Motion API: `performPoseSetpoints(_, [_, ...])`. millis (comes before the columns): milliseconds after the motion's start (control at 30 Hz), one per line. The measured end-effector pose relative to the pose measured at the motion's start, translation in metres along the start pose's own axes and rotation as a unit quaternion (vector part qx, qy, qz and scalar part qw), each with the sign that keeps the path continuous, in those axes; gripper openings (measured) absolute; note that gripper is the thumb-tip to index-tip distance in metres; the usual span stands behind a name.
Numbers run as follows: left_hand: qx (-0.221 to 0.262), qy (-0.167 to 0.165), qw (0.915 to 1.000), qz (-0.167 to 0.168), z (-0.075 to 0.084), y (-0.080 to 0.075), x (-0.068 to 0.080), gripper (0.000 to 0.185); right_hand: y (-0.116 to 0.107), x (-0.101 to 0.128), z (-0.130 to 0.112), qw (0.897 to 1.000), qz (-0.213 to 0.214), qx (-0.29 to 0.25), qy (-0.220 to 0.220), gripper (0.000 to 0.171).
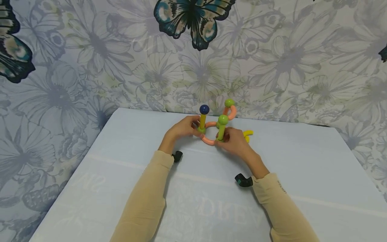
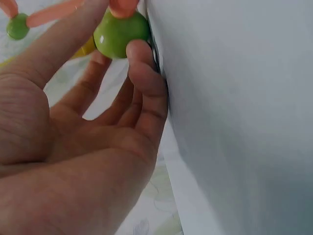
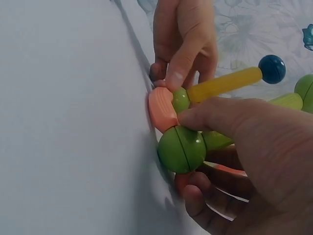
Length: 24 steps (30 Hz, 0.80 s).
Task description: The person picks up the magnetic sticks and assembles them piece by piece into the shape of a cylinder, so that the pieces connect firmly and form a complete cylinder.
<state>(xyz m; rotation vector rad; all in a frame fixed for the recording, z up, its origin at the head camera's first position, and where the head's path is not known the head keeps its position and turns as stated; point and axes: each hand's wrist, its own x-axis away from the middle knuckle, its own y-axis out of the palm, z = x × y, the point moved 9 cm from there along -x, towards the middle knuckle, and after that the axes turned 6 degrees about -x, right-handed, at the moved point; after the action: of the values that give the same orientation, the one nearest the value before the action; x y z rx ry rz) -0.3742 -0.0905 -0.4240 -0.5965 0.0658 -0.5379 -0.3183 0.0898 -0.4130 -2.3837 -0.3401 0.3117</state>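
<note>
A toy frame of sticks and balls stands at the far middle of the white table [image 1: 302, 174]. Its yellow stick [image 1: 202, 122] carries a blue ball [image 1: 204, 109], and its green stick [image 1: 221, 131] carries a green ball [image 1: 223, 119]. My left hand [image 1: 197, 129] pinches the small green ball [image 3: 181, 99] at the yellow stick's foot, beside an orange curved piece [image 3: 163, 108]. My right hand [image 1: 223, 139] grips the green stick's foot, with the thumb over it and the fingers curled under the big green ball [image 3: 178, 147]. The left wrist view shows my fingers around a green ball [image 2: 115, 34].
A second orange curve [image 1: 232, 112] with a green ball [image 1: 229, 102] rises behind the frame. A loose yellow piece [image 1: 248, 134] lies just right of my right hand. A flowered cloth with butterflies [image 1: 193, 20] hangs behind the table.
</note>
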Motion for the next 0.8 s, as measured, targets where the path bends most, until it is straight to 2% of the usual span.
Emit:
performPoseSetpoints(167, [0.008, 0.001, 0.9997, -0.023, -0.003, 0.0, 0.001, 0.046, -0.01, 0.0, -0.001, 0.999, 0.028, 0.025, -0.002, 0.033])
performPoseSetpoints(267, [0.008, 0.006, 0.9992, -0.038, -0.004, 0.0, 0.003, 0.051, -0.013, 0.0, -0.001, 0.999, 0.037, 0.03, 0.009, 0.042])
performPoseSetpoints(433, [0.02, 0.009, 0.9976, -0.065, -0.007, 0.0, 0.005, 0.057, -0.014, 0.002, 0.0, 0.999, 0.036, 0.009, 0.032, 0.055])
performPoseSetpoints(600, [0.045, 0.0, 0.9957, -0.081, -0.012, -0.001, 0.007, 0.05, -0.01, 0.003, 0.005, 0.998, 0.017, -0.016, 0.054, 0.054])
performPoseSetpoints(800, [0.056, -0.003, 0.9946, -0.088, -0.014, -0.003, 0.01, 0.041, -0.007, 0.001, 0.006, 0.999, 0.006, -0.031, 0.044, 0.047])
